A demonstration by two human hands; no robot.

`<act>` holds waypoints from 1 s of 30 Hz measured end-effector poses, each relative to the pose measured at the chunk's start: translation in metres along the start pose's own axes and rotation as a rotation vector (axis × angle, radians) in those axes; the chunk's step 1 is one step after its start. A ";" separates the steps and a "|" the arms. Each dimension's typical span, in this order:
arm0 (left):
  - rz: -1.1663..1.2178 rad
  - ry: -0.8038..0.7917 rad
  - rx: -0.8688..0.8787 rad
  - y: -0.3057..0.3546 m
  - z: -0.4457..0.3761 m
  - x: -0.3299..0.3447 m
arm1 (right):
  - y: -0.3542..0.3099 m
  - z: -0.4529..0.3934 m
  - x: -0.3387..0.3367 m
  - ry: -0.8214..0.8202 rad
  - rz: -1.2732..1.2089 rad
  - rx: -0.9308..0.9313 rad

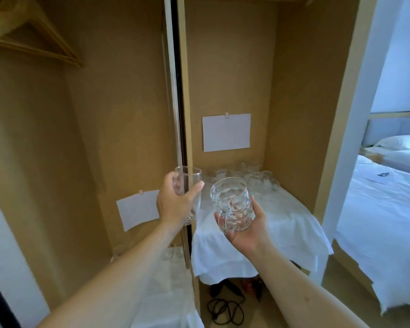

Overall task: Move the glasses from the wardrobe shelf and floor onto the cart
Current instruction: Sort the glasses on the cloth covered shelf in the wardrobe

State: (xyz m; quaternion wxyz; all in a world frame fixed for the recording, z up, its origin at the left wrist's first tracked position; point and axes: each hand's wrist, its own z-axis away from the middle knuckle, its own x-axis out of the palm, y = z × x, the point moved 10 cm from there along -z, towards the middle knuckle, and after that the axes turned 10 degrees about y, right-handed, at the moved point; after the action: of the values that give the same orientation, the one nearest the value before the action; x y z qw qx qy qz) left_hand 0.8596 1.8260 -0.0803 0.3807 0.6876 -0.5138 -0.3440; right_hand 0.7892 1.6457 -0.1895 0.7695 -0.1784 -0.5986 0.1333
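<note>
Holding a glass apiece, both hands are raised in front of the wardrobe. At five o'clock the right hand (244, 223) cradles a heavy, faceted mug (232, 204) from below, fingers wrapped round its body beside the handle. At nine o'clock the left hand (175, 202) grips a tall, smooth tumbler (189, 185) round its side. Both look fragile and slippery; firm mid-body grips suit them. Beyond, at twelve o'clock, more glasses (253, 178) cluster on the white-draped shelf (282, 223).

wooden hangers (31, 36) up left, black cable (225, 308) on floor.
</note>
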 end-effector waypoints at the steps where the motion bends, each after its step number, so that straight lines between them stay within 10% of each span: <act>1: 0.002 -0.011 -0.003 0.003 0.005 0.008 | -0.007 0.004 -0.005 0.002 -0.006 -0.007; 30: 0.042 -0.327 -0.117 -0.060 -0.010 0.282 | -0.182 -0.061 -0.144 0.324 -0.187 -0.260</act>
State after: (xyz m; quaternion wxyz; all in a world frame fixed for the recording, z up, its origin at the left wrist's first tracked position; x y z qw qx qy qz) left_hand 0.9617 1.5661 -0.1513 0.3387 0.5883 -0.5621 -0.4725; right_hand 0.8109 1.4149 -0.2496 0.8351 -0.2388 -0.4934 -0.0471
